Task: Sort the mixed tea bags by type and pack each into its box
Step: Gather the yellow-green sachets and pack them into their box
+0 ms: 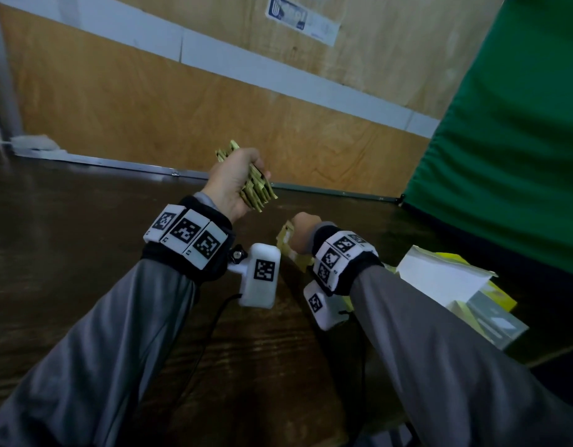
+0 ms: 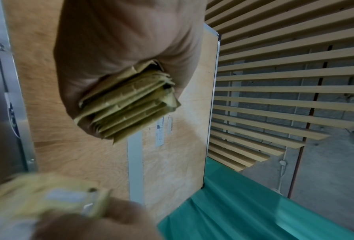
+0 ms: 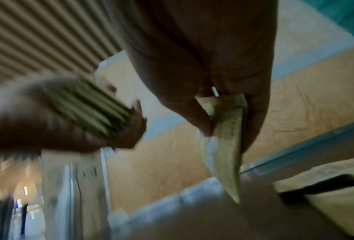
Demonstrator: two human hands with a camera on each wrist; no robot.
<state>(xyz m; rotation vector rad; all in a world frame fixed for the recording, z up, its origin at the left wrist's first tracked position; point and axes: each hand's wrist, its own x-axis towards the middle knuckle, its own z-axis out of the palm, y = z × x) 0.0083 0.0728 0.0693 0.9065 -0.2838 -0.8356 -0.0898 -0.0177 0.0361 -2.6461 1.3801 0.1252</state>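
**Both hands hold yellow-green tea bags above the dark table**

The left hand (image 1: 235, 185) is raised above the dark wooden table (image 1: 85, 221), its fingers curled round a thick stack of tea bags (image 1: 257, 188). The yellow-green sachets are pressed flat against one another, and their edges stick out of the fist at both ends. From the left wrist view the stack (image 2: 130, 104) shows end on, the layered edges fanned a little, squeezed between palm and fingers.

The right hand (image 1: 302, 232) sits lower and nearer the person, just to the right of the left one. It pinches a single tea bag (image 3: 223, 138) between thumb and fingers; the sachet hangs downward from the grip, its lower corner pointing at the table. In the head view only a pale yellow edge of it shows to the left of the fist. More yellow sachets lie on the table beneath that wrist, mostly hidden by the arm and the wrist camera.

To the right on the table lies an open yellow box (image 1: 440, 279), its white inner flap raised. Whether anything is inside cannot be told. Another yellow and grey box (image 1: 491, 321) sits just in front of it.

Behind the table stands a plywood wall (image 1: 181, 108), and a green cloth (image 1: 504, 140) hangs on the right
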